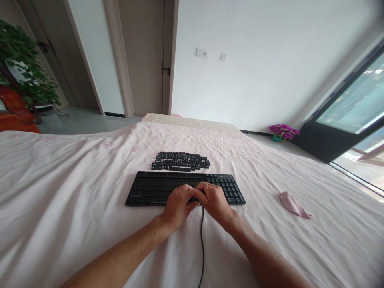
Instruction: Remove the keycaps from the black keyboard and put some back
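Observation:
A black keyboard (150, 186) lies flat on the pink-white bedsheet (99, 208); the keycaps are off its left and middle part, while the number pad on the right still carries its keys. My left hand (180, 202) and my right hand (214, 200) meet over its middle-right area. Both have curled fingers pressed together, and whatever they pinch is hidden. Just behind the keyboard sit many loose black keycaps (180, 161) in rough rows, including a long space bar (179, 169). A black cable (203, 244) runs from beneath my hands toward me.
To the right lies a pink cloth (294, 205) with a thin pale stick (271, 182). Beyond the bed are a white wall, a closed door (144, 60), purple flowers (283, 131), a glass door frame at right, and a green plant (30, 76) by an orange-red chair.

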`<action>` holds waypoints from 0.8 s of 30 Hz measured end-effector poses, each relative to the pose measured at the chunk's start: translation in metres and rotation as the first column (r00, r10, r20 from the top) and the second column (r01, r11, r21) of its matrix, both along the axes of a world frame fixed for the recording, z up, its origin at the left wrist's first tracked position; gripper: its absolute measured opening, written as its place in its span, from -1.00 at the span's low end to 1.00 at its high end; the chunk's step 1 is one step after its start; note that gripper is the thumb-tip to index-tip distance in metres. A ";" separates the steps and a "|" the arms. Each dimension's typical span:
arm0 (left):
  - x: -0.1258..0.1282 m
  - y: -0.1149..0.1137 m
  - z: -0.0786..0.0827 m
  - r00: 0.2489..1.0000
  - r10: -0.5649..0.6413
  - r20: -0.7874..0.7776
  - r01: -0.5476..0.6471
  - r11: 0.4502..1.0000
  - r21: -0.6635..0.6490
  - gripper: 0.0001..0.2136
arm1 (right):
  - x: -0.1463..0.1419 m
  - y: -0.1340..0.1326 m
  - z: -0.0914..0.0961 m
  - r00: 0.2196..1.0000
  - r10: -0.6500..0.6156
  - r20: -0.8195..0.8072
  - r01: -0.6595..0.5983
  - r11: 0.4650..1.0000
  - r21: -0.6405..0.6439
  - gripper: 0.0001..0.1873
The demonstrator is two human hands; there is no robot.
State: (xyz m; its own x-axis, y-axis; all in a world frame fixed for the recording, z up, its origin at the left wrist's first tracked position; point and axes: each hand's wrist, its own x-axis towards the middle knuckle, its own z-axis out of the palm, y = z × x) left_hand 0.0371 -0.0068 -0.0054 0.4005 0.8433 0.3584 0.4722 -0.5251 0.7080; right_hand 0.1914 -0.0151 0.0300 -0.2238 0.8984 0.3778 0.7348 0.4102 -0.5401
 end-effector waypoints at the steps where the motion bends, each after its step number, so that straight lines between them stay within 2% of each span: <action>1: 0.001 0.000 0.000 1.000 0.009 -0.020 -0.009 1.000 0.015 -0.92 | -0.001 -0.002 -0.003 1.000 0.013 0.006 -0.014 0.999 0.035 -0.66; 4: 0.006 0.001 -0.001 0.992 0.057 -0.109 -0.048 0.995 0.082 -0.95 | -0.001 -0.007 -0.012 0.996 0.092 0.017 -0.093 0.989 0.111 -0.66; 6: 0.010 0.002 -0.001 0.982 0.085 -0.168 -0.064 0.990 0.128 -0.92 | 0.001 -0.006 -0.017 0.992 0.122 -0.004 -0.121 0.987 0.108 -0.68; 11: 0.017 0.005 -0.001 0.959 0.127 -0.255 -0.075 0.976 0.204 -0.97 | 0.010 0.009 -0.025 0.990 0.049 -0.133 -0.044 0.998 0.039 -0.60; 15: 0.018 0.006 -0.005 0.971 0.127 -0.200 -0.086 0.976 0.202 -0.95 | 0.007 0.014 -0.030 0.947 -0.010 -0.320 0.003 1.000 -0.020 -0.50; 20: 0.023 0.003 -0.005 0.989 0.084 -0.119 -0.059 0.977 0.203 -0.89 | 0.002 0.012 -0.033 0.797 -0.140 -0.588 0.146 0.989 -0.038 -0.42; 22: 0.025 0.003 -0.005 0.994 0.074 -0.083 -0.059 0.983 0.172 -0.92 | 0.001 0.012 -0.033 0.750 -0.172 -0.639 0.185 0.982 -0.047 -0.43; 24: 0.025 0.003 -0.006 0.999 0.041 -0.021 -0.038 0.993 0.116 -0.95 | 0.001 0.011 -0.032 0.746 -0.176 -0.642 0.198 0.980 -0.038 -0.44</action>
State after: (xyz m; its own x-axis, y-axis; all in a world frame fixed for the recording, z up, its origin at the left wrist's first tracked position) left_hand 0.0621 -0.0033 -0.0116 0.3773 0.8123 0.4448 0.5101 -0.5832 0.6322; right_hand 0.1920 -0.0042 -0.0016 0.2509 0.8822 0.3984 0.2860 0.3257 -0.9012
